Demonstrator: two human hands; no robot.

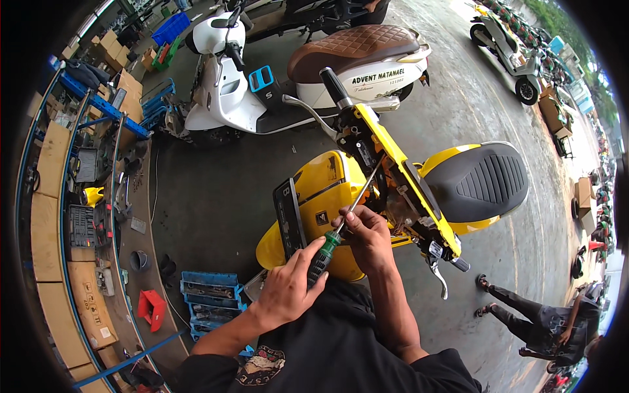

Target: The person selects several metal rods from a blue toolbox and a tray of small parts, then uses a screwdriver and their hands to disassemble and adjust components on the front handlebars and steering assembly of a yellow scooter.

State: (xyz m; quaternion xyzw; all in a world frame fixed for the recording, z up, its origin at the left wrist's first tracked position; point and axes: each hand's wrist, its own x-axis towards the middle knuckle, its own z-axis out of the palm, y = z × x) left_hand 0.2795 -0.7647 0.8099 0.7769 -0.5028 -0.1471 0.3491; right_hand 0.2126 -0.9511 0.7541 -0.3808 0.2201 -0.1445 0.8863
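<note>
A screwdriver with a green and black handle [321,260] slants up and away from me, its long metal shaft reaching the opened handlebar housing [367,154] of a yellow scooter [324,177]. Around the handle my left hand [286,288] is closed. My right hand [367,237] pinches the shaft just beyond the handle, thumb and fingers together. The tip lies among dark parts near the middle of the handlebar; exactly what it touches is too small to tell. Wires and inner parts show between the yellow cover edges. Grips and levers stick out at both ends of the bar.
A white scooter with a brown quilted seat [354,52] stands beyond. At left are shelves with cardboard boxes [52,157] and a bench. A blue toolbox [211,295] lies open near a red stand [152,310]. Another person [550,324] stands at right.
</note>
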